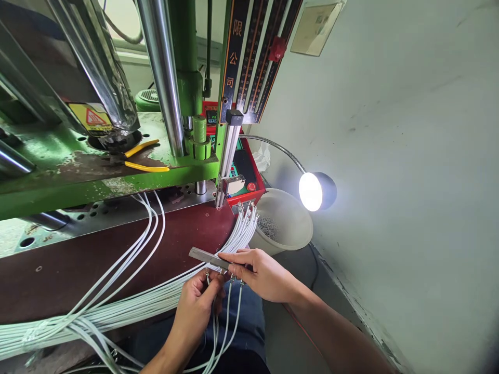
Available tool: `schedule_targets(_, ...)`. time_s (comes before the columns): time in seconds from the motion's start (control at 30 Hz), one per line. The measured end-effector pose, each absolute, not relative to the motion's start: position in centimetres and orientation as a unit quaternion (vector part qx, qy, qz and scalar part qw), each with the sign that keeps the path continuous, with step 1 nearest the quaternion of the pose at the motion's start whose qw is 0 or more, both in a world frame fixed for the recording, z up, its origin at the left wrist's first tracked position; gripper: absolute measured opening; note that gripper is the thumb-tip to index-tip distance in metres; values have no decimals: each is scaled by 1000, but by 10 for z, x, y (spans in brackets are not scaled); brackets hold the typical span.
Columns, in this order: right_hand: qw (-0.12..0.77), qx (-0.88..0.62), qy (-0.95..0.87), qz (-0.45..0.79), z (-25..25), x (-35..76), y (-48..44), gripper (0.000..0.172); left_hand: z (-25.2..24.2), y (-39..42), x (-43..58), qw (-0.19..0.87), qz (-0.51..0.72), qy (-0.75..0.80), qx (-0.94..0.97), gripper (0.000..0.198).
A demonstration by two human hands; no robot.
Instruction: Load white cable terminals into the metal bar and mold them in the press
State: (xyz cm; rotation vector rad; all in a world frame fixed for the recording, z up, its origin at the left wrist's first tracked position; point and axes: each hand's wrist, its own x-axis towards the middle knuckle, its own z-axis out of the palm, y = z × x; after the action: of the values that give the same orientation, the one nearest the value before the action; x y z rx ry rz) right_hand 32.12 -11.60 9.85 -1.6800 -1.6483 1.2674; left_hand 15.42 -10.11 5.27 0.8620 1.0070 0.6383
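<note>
Flat metal bar [202,255] and cable ends [208,276] in hand at the tabletop's [97,259] edge.
The right hand [268,275] has its fingers [238,257] clamped on the bar; the left hand's [198,304] fingers pinch together on the cable ends just below. A white cable bundle [156,296] crosses the tabletop toward a bucket [294,218].

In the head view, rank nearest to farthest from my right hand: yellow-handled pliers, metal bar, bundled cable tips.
1. Metal bar, in your right hand.
2. Bundled cable tips, just beyond.
3. Yellow-handled pliers, left, on green platform.
</note>
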Motion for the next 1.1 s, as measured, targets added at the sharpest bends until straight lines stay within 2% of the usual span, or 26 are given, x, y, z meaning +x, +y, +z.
schedule_targets(0.17,208,-612,-607,461,96,326,-113,40,47,-92,153,763,248,432,412,40)
schedule_targets(0.4,226,-604,-639,420,97,324,-112,38,44,-89,153,759,241,437,418,43)
schedule_targets(0.67,225,-599,-592,490,105,339,-109,41,49,-96,146,806,280,426,302,34)
schedule_targets(0.83,222,-600,-593,490,111,344,-109,41,52,-96,141,745,275,434,425,24)
schedule_targets(0.97,213,-602,-594,489,110,346,-110,41,53,-92,139,683,256,441,523,30)
schedule_targets(1.1,205,-602,-598,487,110,345,-111,41,47,-90,140,674,252,442,536,34)
